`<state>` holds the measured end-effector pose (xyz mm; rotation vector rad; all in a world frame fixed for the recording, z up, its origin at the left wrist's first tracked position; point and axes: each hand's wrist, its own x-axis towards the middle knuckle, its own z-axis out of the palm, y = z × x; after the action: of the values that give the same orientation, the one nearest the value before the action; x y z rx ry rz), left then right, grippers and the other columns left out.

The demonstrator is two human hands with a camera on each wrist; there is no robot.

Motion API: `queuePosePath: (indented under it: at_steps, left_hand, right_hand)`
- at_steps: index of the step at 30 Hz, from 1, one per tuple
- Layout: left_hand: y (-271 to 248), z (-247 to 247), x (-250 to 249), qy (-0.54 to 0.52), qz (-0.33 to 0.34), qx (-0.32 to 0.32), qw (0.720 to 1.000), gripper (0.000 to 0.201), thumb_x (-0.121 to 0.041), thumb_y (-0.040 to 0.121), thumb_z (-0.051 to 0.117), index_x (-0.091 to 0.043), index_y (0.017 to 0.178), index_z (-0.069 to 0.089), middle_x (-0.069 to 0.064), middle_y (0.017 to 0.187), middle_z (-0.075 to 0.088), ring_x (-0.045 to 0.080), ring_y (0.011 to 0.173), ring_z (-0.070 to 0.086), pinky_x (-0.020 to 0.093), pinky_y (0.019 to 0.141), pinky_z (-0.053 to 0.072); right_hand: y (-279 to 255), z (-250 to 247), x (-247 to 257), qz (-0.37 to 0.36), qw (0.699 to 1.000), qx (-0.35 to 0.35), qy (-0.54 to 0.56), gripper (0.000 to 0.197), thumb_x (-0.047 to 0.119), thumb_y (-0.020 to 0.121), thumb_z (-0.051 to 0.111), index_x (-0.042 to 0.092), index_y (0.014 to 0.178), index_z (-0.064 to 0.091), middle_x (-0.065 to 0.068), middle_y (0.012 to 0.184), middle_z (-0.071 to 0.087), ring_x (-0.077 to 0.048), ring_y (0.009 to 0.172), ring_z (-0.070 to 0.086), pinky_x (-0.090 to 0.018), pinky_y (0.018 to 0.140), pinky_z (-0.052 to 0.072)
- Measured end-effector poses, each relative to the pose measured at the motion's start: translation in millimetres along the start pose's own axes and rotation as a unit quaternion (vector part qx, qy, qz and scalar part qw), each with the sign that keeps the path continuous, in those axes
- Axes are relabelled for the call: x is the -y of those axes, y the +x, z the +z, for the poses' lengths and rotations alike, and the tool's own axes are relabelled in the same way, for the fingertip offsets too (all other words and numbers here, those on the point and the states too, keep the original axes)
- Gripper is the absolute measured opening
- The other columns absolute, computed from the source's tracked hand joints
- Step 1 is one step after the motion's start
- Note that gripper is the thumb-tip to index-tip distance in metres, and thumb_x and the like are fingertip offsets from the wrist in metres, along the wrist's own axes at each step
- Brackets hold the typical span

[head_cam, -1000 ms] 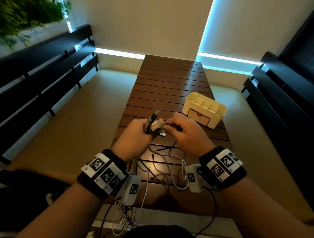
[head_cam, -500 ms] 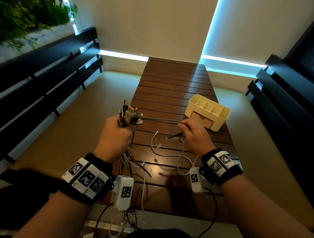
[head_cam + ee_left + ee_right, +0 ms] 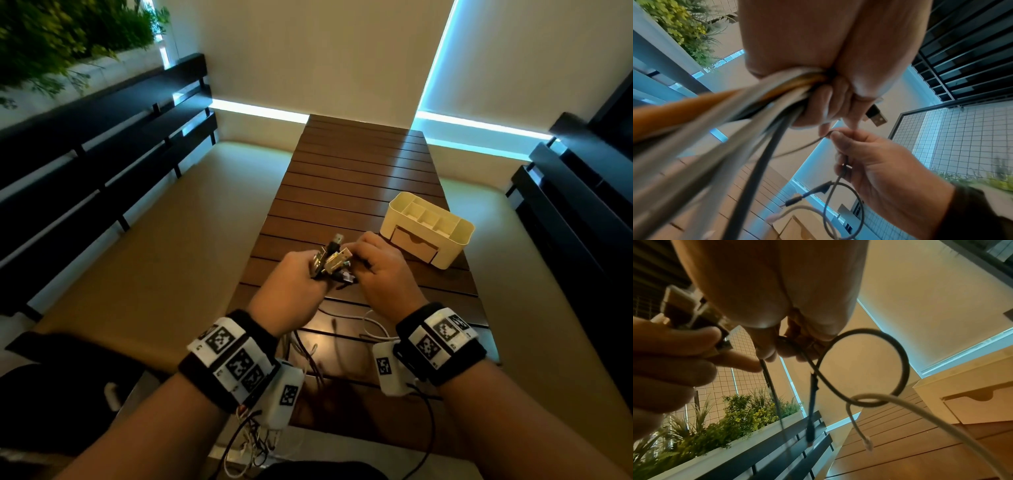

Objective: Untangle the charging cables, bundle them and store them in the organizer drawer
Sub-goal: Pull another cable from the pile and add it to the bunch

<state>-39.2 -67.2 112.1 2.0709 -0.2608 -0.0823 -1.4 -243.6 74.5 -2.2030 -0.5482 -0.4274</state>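
Note:
My left hand [image 3: 298, 274] grips a bunch of charging cables [image 3: 764, 104] just below their USB plugs [image 3: 330, 262], which stick up out of the fist above the table. My right hand [image 3: 380, 267] is close beside it and pinches a thin dark cable [image 3: 840, 175] at the plugs; this cable hangs in a loop [image 3: 898, 366] below the fingers. A white cable [image 3: 920, 412] passes through that loop. Loose cable ends [image 3: 342, 329] trail on the table under my wrists. The cream organizer [image 3: 459, 240] stands to the right, its drawer [image 3: 414, 245] closed.
The slatted wooden table [image 3: 359, 185] runs away from me to the wall. Dark slatted benches [image 3: 102, 154] flank it on both sides, and a planter with green plants [image 3: 68, 37] sits at upper left. More wires hang off the table's near edge [image 3: 253, 442].
My right hand, which was apart from the left and stretching out a dark cable, has come back to the plugs. My left hand has moved right and toward me, and the cable hangs in a loop.

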Motion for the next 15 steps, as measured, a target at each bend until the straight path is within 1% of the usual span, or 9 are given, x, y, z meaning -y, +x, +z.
queuePosePath:
  at_steps: [2,4,5,7,9,10,12,13,15]
  left_hand:
    - [4,2,3,-0.011,-0.003,-0.026,1.000,0.015,-0.008,0.091,0.065,-0.021,0.085,0.068,0.001,0.080,0.068,0.018,0.070,0.059,0.028,0.061,0.044]
    - [5,0,4,-0.009,-0.002,-0.035,0.999,0.017,-0.009,0.092,0.065,-0.025,0.089,0.068,-0.005,0.083,0.068,0.009,0.074,0.060,0.020,0.063,0.042]
    - [6,-1,4,-0.001,-0.002,-0.027,1.000,0.015,-0.010,0.092,0.064,-0.025,0.091,0.068,-0.006,0.084,0.067,0.005,0.073,0.059,0.018,0.063,0.041]
    - [7,-3,3,0.014,0.000,-0.021,1.000,0.015,-0.008,0.093,0.064,-0.020,0.083,0.067,-0.006,0.074,0.063,0.001,0.063,0.054,0.014,0.057,0.036]
    - [6,-7,0,0.016,0.003,-0.036,0.999,0.027,-0.005,0.092,0.063,-0.020,0.069,0.060,-0.009,0.061,0.053,-0.002,0.051,0.046,0.012,0.050,0.034]
    - [5,-9,-2,0.013,0.005,-0.043,0.999,0.031,-0.005,0.093,0.063,-0.021,0.066,0.058,-0.009,0.058,0.050,-0.003,0.048,0.044,0.011,0.048,0.033]
    - [3,-13,-4,0.002,0.010,-0.061,0.998,0.032,-0.007,0.093,0.063,-0.024,0.067,0.059,-0.011,0.057,0.050,-0.003,0.046,0.043,0.009,0.047,0.033]
    - [2,-15,-4,-0.008,0.010,-0.075,0.997,0.030,-0.008,0.093,0.063,-0.025,0.069,0.061,-0.011,0.058,0.051,-0.001,0.046,0.042,0.011,0.047,0.032]
    - [5,-20,1,-0.029,-0.006,-0.103,0.994,0.022,-0.011,0.093,0.064,-0.019,0.073,0.065,-0.011,0.056,0.048,0.004,0.045,0.035,0.017,0.048,0.029]
  right_hand:
    - [-1,1,1,-0.013,1.000,0.000,-0.002,0.019,0.007,0.094,0.062,0.012,0.109,0.072,0.004,0.090,0.054,0.001,0.082,0.052,-0.009,0.072,0.043]
    - [-2,1,0,-0.016,1.000,0.010,0.005,0.020,0.011,0.095,0.060,0.015,0.111,0.072,0.002,0.091,0.056,-0.005,0.081,0.054,-0.013,0.070,0.045]
    - [-3,2,0,-0.014,1.000,0.012,0.009,0.020,0.011,0.096,0.059,0.015,0.111,0.071,0.001,0.092,0.056,-0.007,0.081,0.054,-0.015,0.069,0.046]
    - [-4,3,1,-0.016,1.000,0.010,0.016,0.019,0.011,0.095,0.059,0.015,0.110,0.072,0.001,0.091,0.056,-0.010,0.080,0.055,-0.018,0.069,0.047]
    - [-5,6,0,-0.020,1.000,0.016,0.010,0.018,0.013,0.095,0.060,0.015,0.108,0.072,0.002,0.091,0.056,-0.009,0.079,0.054,-0.016,0.068,0.046]
    - [-6,6,-2,-0.017,1.000,0.025,0.006,0.017,0.014,0.095,0.061,0.015,0.107,0.072,0.005,0.090,0.055,-0.008,0.080,0.053,-0.015,0.068,0.045]
    - [-10,8,-9,0.009,0.998,0.054,-0.006,0.012,0.019,0.096,0.061,0.017,0.104,0.070,0.011,0.091,0.054,-0.006,0.082,0.053,-0.014,0.071,0.044]
    - [-13,8,-16,0.035,0.996,0.075,-0.019,0.011,0.022,0.097,0.060,0.018,0.102,0.069,0.012,0.092,0.054,-0.005,0.083,0.054,-0.016,0.073,0.045]
    - [-18,8,-32,0.108,0.982,0.138,-0.076,0.014,0.029,0.099,0.057,0.019,0.099,0.066,0.010,0.094,0.052,-0.006,0.086,0.053,-0.026,0.079,0.047]
